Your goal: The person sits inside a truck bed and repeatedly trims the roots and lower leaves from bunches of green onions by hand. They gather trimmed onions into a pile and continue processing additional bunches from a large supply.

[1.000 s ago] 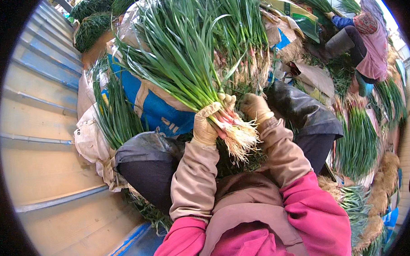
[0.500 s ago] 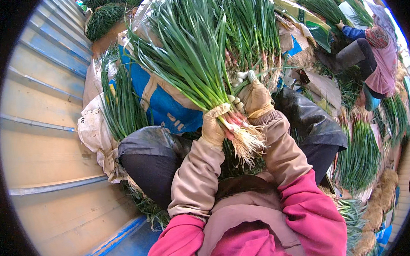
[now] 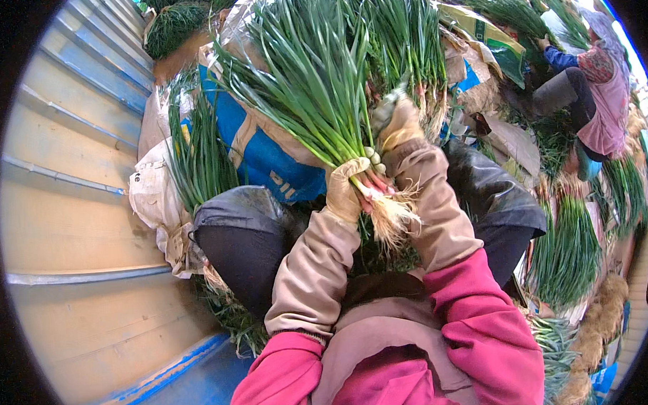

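Observation:
A bunch of green garlic (image 3: pixel 313 81) with long flat leaves, pinkish stems and pale stringy roots leans up and away from me. My left hand (image 3: pixel 345 191), in a pale glove, is closed around its lower stems; the left fingertips show on the far side of the stems. The roots hang out toward my right forearm. Just right of the stems is my right hand (image 3: pixel 401 121), also gloved and raised, its fingers smeared by motion. Whether it holds anything cannot be made out. Behind it stand more green garlic plants (image 3: pixel 411 42), roots toward me.
A blue and tan sack (image 3: pixel 265 158) lies beyond my left knee, with more greens (image 3: pixel 201 153) and a white sack (image 3: pixel 156 187) beside it. Ribbed metal wall (image 3: pixel 75 225) runs along the left. At far right a person (image 3: pixel 603 114) sits among bundles (image 3: pixel 564 244).
My right hand has moved up and away from the root end, along the stems. My left hand still grips the bunch, nearly in the same place. The view has shifted slightly.

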A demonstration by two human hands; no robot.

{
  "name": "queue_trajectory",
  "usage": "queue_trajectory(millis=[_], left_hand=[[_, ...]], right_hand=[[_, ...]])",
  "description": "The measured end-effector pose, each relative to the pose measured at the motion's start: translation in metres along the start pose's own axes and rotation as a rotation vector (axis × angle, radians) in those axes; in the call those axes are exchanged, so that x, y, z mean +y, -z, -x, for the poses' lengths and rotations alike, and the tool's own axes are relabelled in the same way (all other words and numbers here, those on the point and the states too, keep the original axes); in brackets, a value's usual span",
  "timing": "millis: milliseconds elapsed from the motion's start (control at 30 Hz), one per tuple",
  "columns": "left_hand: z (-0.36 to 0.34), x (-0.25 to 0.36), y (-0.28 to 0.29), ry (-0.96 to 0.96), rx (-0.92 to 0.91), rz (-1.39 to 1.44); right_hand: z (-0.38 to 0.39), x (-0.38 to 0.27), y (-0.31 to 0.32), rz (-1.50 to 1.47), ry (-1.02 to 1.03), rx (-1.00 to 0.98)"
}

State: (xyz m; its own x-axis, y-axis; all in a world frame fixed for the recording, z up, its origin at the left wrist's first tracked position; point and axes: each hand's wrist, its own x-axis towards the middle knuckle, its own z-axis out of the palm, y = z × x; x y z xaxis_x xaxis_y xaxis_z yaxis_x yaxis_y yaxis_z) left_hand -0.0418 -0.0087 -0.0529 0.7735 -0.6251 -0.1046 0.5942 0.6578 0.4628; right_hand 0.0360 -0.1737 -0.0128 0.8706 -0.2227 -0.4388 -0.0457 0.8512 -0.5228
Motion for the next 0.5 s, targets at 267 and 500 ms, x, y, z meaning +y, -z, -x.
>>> queue_trajectory(millis=[267,500], left_hand=[[0.012,0.012,-0.018,0.035,-0.164,0.235],[0.028,0.015,-0.038,0.095,-0.058,-0.020]], right_hand=[[0.052,-0.023,0.037,2.158,0.759,0.199],[0.096,-0.025,0.013,0.599,0.320,-0.256]])
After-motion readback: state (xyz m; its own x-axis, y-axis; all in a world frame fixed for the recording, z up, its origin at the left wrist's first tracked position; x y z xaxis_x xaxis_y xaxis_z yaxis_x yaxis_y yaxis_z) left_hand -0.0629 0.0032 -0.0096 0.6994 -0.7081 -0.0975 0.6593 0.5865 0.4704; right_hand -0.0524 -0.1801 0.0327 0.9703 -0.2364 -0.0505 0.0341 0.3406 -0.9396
